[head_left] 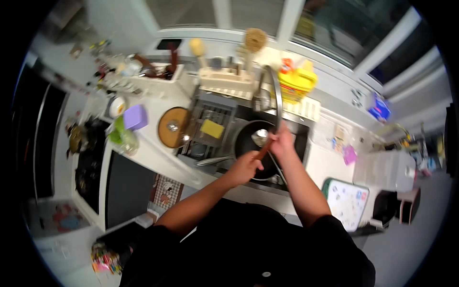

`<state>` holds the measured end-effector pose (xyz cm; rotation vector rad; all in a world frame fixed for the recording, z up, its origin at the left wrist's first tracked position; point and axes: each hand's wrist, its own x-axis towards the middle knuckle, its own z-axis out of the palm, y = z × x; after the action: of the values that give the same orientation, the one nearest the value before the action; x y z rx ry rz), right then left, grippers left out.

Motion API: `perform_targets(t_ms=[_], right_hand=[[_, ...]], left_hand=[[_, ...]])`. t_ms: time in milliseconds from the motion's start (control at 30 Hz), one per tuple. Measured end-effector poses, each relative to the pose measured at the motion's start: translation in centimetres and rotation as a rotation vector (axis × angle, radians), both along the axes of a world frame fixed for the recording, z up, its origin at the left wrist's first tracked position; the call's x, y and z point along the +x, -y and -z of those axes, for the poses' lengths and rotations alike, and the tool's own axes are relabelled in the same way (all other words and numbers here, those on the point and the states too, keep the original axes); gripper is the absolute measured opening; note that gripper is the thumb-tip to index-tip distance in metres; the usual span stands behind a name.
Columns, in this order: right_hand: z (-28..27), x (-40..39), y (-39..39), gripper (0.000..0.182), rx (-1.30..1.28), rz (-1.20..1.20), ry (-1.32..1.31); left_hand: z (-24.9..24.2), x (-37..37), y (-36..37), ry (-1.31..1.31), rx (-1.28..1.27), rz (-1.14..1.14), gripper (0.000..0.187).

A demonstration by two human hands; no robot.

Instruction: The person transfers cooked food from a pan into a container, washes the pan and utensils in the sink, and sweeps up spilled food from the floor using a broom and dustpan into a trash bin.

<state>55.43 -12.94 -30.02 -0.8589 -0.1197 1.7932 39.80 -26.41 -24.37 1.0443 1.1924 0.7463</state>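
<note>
Over the sink, my left hand (pixel 246 167) is closed round a brown wooden handle (pixel 263 151). My right hand (pixel 283 139) is at the handle's upper end, just below the spout of the curved metal faucet (pixel 279 91), with its fingers closed round that end. Below both hands a dark pan (pixel 245 148) lies in the sink, its metal handle (pixel 215 160) pointing left. A shiny rounded metal piece (pixel 259 137) shows above the pan, beside my right hand; whether it joins the wooden handle is unclear.
Left of the pan, a yellow sponge (pixel 212 128) lies on a grey rack (pixel 224 107). Further left is a round wooden lid (pixel 167 126). A yellow container (pixel 297 83) stands behind the faucet. At the right are a white board (pixel 345 201) and a clear bin (pixel 382 168).
</note>
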Motion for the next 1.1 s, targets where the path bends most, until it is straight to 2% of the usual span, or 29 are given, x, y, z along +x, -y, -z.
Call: perform_targets(t_ms=[33,67,133,167,233,267,300,367,433,467,533,600,667,700,733,800,833,900,1000,1033,1067,1100], right_hand=[[-0.8,-1.1,0.3,0.019,-0.063,0.059,0.009],[-2.8,-2.0,1.4,0.023,-0.062,-0.027,-0.080],[-2.2,-3.1,3.6,0.025,-0.093,-0.151,-0.299],[-2.4,-3.7,4.7,0.020,-0.079,-0.178,-0.240],[-3.5,-3.5,5.1,0.016,-0.070,-0.201,-0.178],[-4.1,-3.2,4.5,0.016,-0.094,-0.171,-0.088],[-4.5,-3.0,3.7,0.018,-0.119,-0.140,0.001],[-3.3,-2.3,2.0,0.014,-0.065,-0.074,-0.023],[-1.2,-2.2,1.5,0.017,0.000,-0.016,-0.088],[0.5,-2.3,2.2,0.017,-0.001,-0.018,-0.089],[0.3,-4.0,4.9,0.024,-0.064,-0.160,-0.164],[-1.7,-4.8,6.1,0.026,-0.104,-0.186,-0.151],[-3.6,-3.9,5.0,0.026,-0.191,-0.237,-0.019],[-2.2,-3.2,3.8,0.028,-0.203,-0.171,-0.043],[-1.0,-2.3,2.1,0.030,-0.246,-0.077,-0.129],[0.4,-1.5,0.6,0.031,-0.012,-0.024,-0.128],[-0.5,-2.5,1.1,0.031,-0.091,0.047,-0.116],[-0.8,-4.1,2.9,0.028,-0.087,-0.056,-0.166],[-1.4,-4.9,5.5,0.022,-0.103,-0.150,-0.180],[-2.4,-4.4,5.1,0.022,-0.151,-0.180,-0.092],[-3.1,-3.8,4.7,0.023,-0.198,-0.206,-0.006],[-0.3,-2.6,3.3,0.029,-0.068,-0.174,-0.096]], left_hand=[[0.3,0.1,0.2,0.022,-0.014,-0.031,0.020],[-0.3,-0.1,0.0,-0.014,-0.008,-0.055,0.020],[0.0,-0.6,-0.8,-0.113,-0.051,-0.070,0.021],[0.0,-1.4,-1.0,-0.110,-0.052,-0.056,0.021],[-0.3,-2.3,-1.1,0.008,-0.374,-0.001,0.023],[-0.1,-2.2,-1.0,0.009,-0.373,0.005,0.023],[0.1,-2.0,-0.5,0.043,-0.326,-0.029,0.024],[-0.5,-0.9,0.3,0.161,-0.247,-0.164,0.025],[0.0,-0.9,0.1,0.129,-0.224,-0.203,0.025],[0.2,-1.1,-0.1,0.096,-0.196,-0.252,0.026],[0.7,-1.2,-0.3,0.035,-0.167,-0.298,0.022],[2.8,-1.7,0.1,-0.181,0.064,-0.256,0.025],[1.9,-2.3,0.3,-0.275,0.117,-0.211,0.029],[1.7,-2.5,0.6,-0.366,0.167,-0.171,0.033],[2.0,-2.3,0.9,-0.364,0.160,-0.172,0.033],[2.8,-1.8,1.5,-0.307,0.067,-0.172,0.037],[3.0,-1.7,1.5,-0.306,0.073,-0.166,0.037],[3.3,-1.6,1.3,-0.304,-0.049,-0.222,0.040],[3.9,-2.1,1.4,-0.305,-0.030,-0.218,0.039],[3.5,-2.2,1.3,-0.306,-0.026,-0.217,0.039],[3.1,-2.3,1.2,-0.442,0.112,-0.183,0.037],[2.7,-2.3,1.2,-0.575,0.249,-0.151,0.035]])
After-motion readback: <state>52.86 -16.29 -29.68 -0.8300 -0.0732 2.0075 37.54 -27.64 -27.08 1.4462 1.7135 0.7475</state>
